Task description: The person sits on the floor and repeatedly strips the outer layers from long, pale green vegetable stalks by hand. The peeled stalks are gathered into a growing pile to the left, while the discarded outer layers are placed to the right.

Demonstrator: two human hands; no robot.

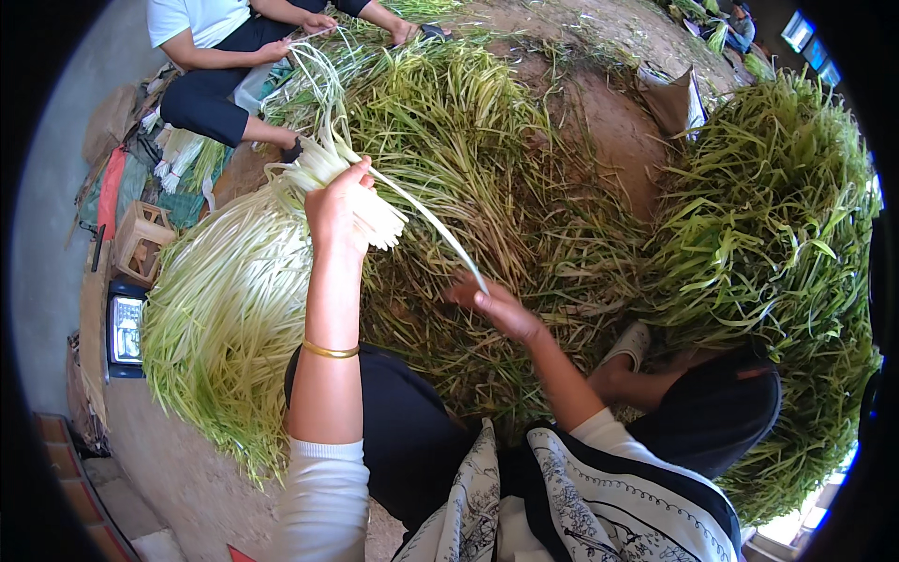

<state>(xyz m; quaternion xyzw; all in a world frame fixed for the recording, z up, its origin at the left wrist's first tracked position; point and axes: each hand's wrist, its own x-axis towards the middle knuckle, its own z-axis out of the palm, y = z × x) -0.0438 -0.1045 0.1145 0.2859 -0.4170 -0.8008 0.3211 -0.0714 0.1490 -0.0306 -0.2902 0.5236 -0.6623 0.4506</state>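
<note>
My left hand (340, 204) is closed around a thick bundle of pale plant stalks (379, 219), their whitish cut ends pointing down and right. From this bundle a single long white stalk (428, 211) bows across to my right hand (509, 309). Its lower end meets my right thumb, while the other fingers are blurred. Left of my knee lies a large heap of long pale stalks (232, 309), laid roughly side by side. Loose green leaves and stripped stems (449, 147) cover the ground beyond and beneath my hands.
A tall pile of leafy green plants (765, 246) rises on my right. Another person (211, 56) sits at the upper left, holding thin stalks. Near the wall are a wooden stool (142, 239) and a lit rectangular lamp (128, 329). A sack (671, 102) lies at the upper right.
</note>
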